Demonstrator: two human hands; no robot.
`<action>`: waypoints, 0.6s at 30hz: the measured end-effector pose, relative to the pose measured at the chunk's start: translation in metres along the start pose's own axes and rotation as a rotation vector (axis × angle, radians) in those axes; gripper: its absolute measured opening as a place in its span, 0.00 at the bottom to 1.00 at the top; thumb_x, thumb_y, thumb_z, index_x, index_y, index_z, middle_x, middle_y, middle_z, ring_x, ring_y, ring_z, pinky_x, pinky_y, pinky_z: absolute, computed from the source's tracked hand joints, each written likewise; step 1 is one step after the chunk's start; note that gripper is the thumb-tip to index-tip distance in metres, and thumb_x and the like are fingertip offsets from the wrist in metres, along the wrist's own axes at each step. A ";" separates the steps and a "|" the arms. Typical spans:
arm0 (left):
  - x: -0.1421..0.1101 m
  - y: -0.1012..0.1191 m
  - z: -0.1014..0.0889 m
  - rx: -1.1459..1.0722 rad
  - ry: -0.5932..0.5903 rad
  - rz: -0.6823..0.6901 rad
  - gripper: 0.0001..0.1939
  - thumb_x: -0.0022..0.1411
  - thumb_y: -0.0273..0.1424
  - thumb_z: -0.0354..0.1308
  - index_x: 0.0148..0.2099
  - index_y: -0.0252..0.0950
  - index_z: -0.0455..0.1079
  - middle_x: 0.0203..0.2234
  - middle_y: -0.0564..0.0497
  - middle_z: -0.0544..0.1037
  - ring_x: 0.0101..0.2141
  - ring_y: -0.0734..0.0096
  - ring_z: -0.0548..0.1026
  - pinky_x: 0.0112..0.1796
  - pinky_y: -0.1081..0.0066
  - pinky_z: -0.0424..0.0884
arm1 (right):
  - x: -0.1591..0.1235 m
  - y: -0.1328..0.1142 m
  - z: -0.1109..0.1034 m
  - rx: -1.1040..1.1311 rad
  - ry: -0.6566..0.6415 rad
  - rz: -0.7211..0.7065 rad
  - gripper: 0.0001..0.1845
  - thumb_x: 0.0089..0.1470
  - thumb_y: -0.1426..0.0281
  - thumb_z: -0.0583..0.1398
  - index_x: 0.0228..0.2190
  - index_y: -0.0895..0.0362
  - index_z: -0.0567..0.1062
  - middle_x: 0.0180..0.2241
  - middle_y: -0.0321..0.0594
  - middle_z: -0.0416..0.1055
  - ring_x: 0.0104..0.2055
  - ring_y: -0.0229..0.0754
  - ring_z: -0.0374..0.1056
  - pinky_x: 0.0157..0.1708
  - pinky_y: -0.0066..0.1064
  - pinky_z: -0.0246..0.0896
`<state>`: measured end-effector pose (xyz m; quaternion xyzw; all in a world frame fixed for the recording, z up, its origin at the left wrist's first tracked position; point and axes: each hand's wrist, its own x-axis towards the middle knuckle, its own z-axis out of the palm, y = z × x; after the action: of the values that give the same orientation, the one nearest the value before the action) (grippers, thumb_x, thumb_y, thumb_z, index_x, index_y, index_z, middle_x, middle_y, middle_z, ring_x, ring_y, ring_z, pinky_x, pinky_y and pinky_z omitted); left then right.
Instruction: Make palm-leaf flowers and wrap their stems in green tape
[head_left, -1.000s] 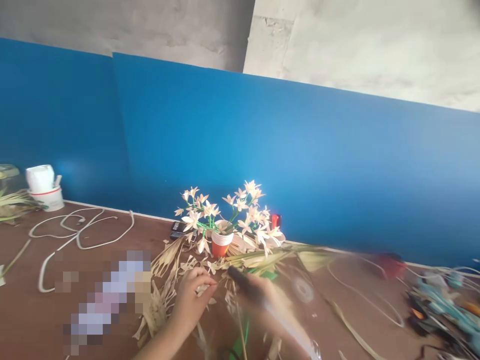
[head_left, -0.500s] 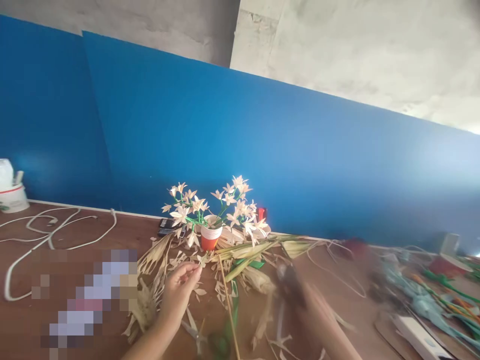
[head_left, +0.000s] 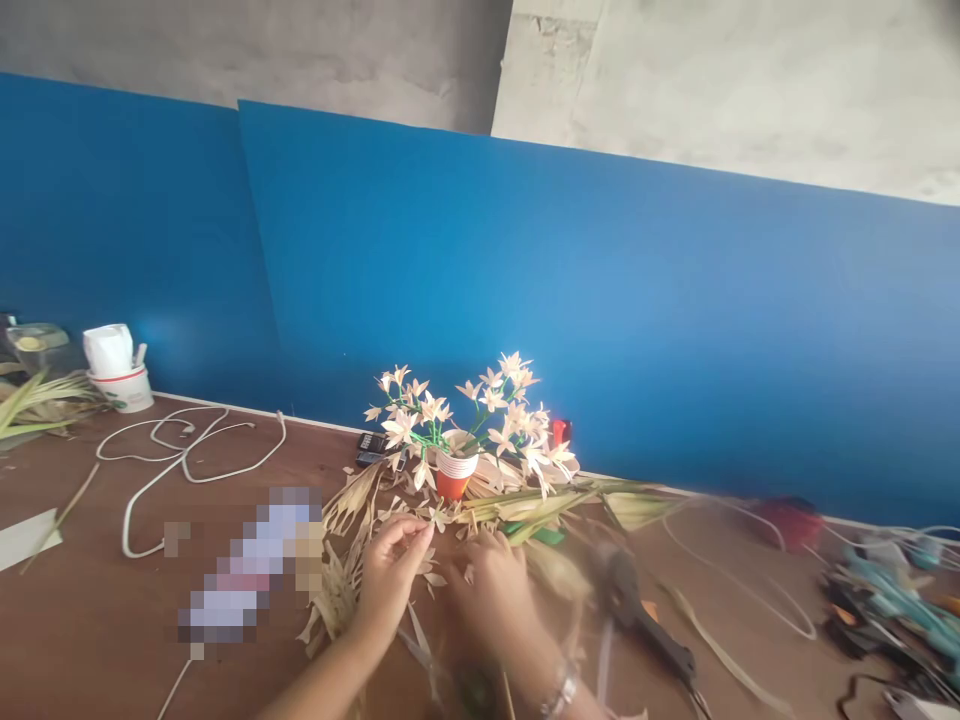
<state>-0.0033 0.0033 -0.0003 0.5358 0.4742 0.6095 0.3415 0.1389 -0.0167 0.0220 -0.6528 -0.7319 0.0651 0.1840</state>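
My left hand [head_left: 394,565] pinches a small pale husk flower [head_left: 439,517] between thumb and fingertips. To its right is my right hand [head_left: 499,590], blurred by motion; whether its fingers hold anything I cannot make out. A black glue gun [head_left: 649,620] lies on the table right of that hand, its cord running to the bottom edge. Just beyond both hands, an orange and white paper cup [head_left: 454,478] holds green stems with cream husk flowers [head_left: 510,410]. Dried corn husks [head_left: 352,500] and loose petals lie around the hands.
White cables [head_left: 180,450] curl over the brown table [head_left: 82,620] at left, near a white tub [head_left: 126,388]. At right lie a red object [head_left: 787,523] and a teal tangle [head_left: 896,595]. A blue panel [head_left: 600,300] borders the back.
My right hand has let go of the glue gun and moved left, close to my left hand. The left hand keeps its pinch on the flower. The view has shifted left.
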 end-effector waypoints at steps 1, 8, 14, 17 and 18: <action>0.001 0.000 0.000 0.006 0.005 -0.004 0.11 0.53 0.39 0.58 0.27 0.37 0.73 0.27 0.50 0.74 0.32 0.64 0.72 0.33 0.70 0.68 | 0.004 -0.008 0.013 -0.004 0.022 -0.015 0.06 0.48 0.66 0.59 0.26 0.53 0.76 0.32 0.43 0.73 0.40 0.51 0.64 0.39 0.39 0.52; 0.004 -0.003 -0.002 0.026 0.030 -0.034 0.10 0.52 0.39 0.59 0.27 0.37 0.72 0.28 0.49 0.75 0.33 0.63 0.72 0.33 0.70 0.68 | 0.012 -0.015 0.045 0.057 0.067 -0.015 0.07 0.46 0.76 0.57 0.25 0.56 0.75 0.31 0.43 0.71 0.38 0.48 0.64 0.39 0.38 0.52; 0.003 -0.001 0.000 0.025 -0.001 -0.121 0.11 0.51 0.39 0.58 0.26 0.38 0.72 0.25 0.51 0.74 0.29 0.65 0.72 0.32 0.70 0.67 | 0.021 0.003 0.001 0.261 0.006 -0.126 0.08 0.47 0.77 0.56 0.24 0.55 0.73 0.29 0.39 0.69 0.35 0.43 0.63 0.35 0.31 0.55; 0.001 0.000 0.002 0.065 -0.046 -0.181 0.10 0.51 0.39 0.58 0.26 0.38 0.73 0.24 0.52 0.74 0.29 0.65 0.71 0.32 0.69 0.66 | 0.023 0.009 -0.020 0.312 0.042 -0.148 0.07 0.48 0.76 0.55 0.23 0.56 0.70 0.29 0.38 0.68 0.35 0.43 0.62 0.36 0.31 0.55; 0.000 0.000 0.002 0.075 -0.061 -0.194 0.10 0.51 0.39 0.58 0.26 0.38 0.73 0.25 0.52 0.74 0.29 0.65 0.71 0.32 0.69 0.65 | 0.023 0.010 -0.025 0.324 0.051 -0.148 0.07 0.47 0.76 0.55 0.22 0.56 0.70 0.29 0.38 0.68 0.35 0.43 0.62 0.36 0.31 0.55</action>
<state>-0.0014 0.0042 -0.0006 0.5182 0.5355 0.5388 0.3928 0.1547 0.0037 0.0457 -0.5605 -0.7529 0.1518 0.3097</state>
